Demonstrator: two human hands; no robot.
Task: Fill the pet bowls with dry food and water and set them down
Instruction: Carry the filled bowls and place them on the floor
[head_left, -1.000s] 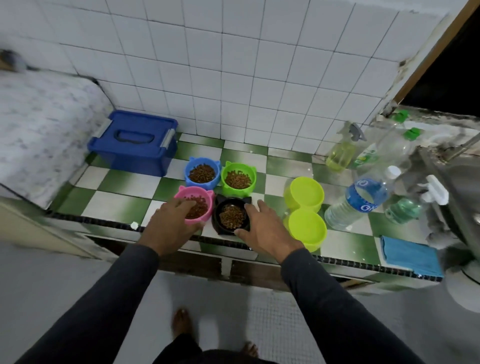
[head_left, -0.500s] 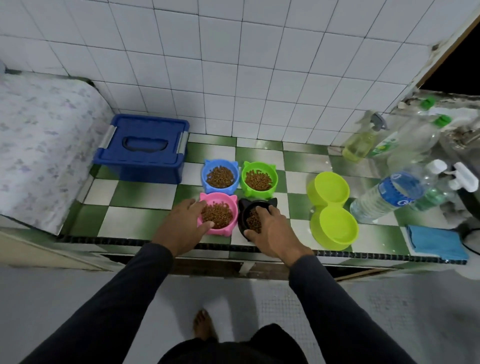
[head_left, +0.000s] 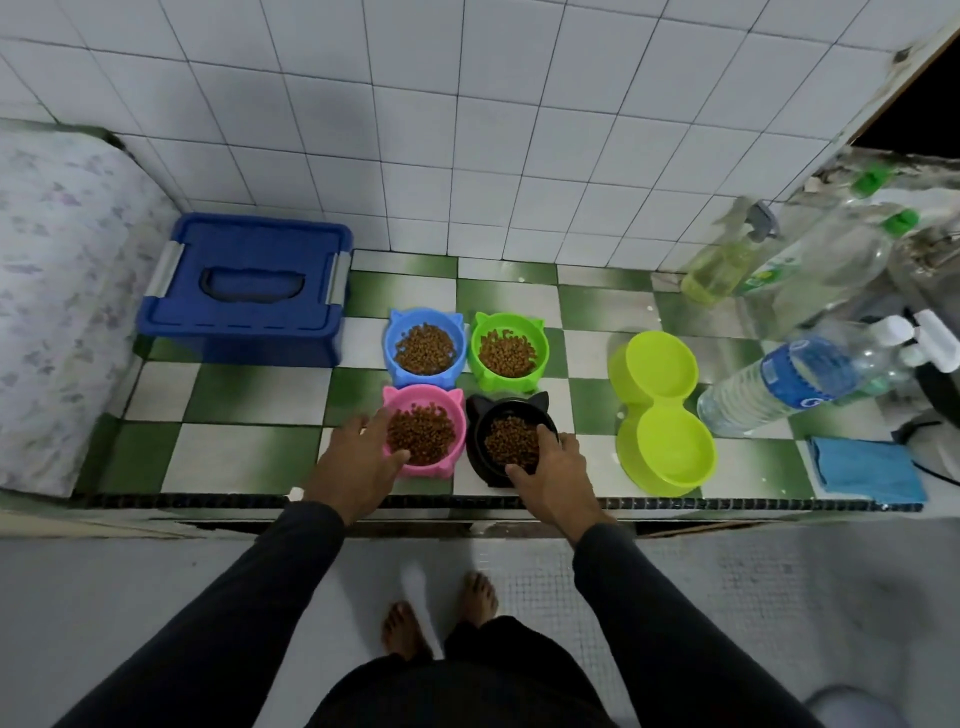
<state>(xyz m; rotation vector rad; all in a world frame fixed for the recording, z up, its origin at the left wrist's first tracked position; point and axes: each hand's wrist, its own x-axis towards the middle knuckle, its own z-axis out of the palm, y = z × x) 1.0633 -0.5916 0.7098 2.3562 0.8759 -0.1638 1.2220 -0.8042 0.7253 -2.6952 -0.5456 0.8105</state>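
4 cat-eared bowls of dry food stand in a square on the green-and-white checked counter: a blue bowl and a green bowl at the back, a pink bowl and a black bowl at the front, each just beside its neighbours. The left hand grips the near left rim of the pink bowl, thumb curled over the edge onto the food side and fingers round the outside. The right hand grips the near right rim of the black bowl the same way, thumb and a finger hooked over the rim. Both bowls sit near the counter's front edge. To the right lies a yellow-green double bowl, with no food in it, and past it a water bottle leaning on its side, a blue cloth and a spray bottle. A blue lidded box stands at the back left
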